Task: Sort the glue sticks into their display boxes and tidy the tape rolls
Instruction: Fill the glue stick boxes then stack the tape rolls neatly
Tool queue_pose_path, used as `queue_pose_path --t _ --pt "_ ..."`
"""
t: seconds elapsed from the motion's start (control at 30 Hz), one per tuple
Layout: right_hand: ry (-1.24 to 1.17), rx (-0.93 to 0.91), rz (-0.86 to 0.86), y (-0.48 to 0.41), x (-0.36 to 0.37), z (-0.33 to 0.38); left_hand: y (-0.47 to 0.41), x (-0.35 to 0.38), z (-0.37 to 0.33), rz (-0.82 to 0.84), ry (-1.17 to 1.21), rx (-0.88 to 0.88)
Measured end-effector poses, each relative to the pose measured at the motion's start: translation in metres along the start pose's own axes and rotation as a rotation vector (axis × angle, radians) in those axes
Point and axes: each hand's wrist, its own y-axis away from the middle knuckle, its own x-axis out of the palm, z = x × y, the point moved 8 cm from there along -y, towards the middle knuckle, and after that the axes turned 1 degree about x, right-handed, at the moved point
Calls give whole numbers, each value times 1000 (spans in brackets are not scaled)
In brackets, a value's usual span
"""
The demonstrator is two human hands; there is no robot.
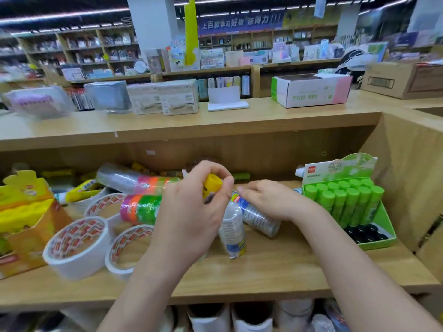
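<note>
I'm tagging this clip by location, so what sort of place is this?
Probably a stationery shop: a green display box of glue sticks and tape rolls sit on a wooden shelf, and stocked shelves run behind under a banner.

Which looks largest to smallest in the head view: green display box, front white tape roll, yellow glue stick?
From largest: green display box; front white tape roll, nearer the camera; yellow glue stick, mostly hidden by left hand.

Blue hanging banner [241, 22] above back shelves: white characters "上百款学习好物 选得力!!!". Green print on white-green-pink cardboard box [311, 93]: upside down, illegible. Red logo on green cardboard glue-stick display box [340, 167]: blurred, unreadable.
</note>
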Motion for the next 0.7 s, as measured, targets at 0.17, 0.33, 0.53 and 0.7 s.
queue_pose_path --t 0.17,0.33,0.53,0.7 --pt "88 116 147 -21 7 0 1 -5 12 37 90 -52" --pt "105 163 130 -29 9 -5 3 -16 25 5 167 -95" --pt "17 -36 -471 7 -40 17 4 -25 40 -6 260 -110" --pt "-581 -246 -767 71 -60 31 3 -23 54 54 485 -221"
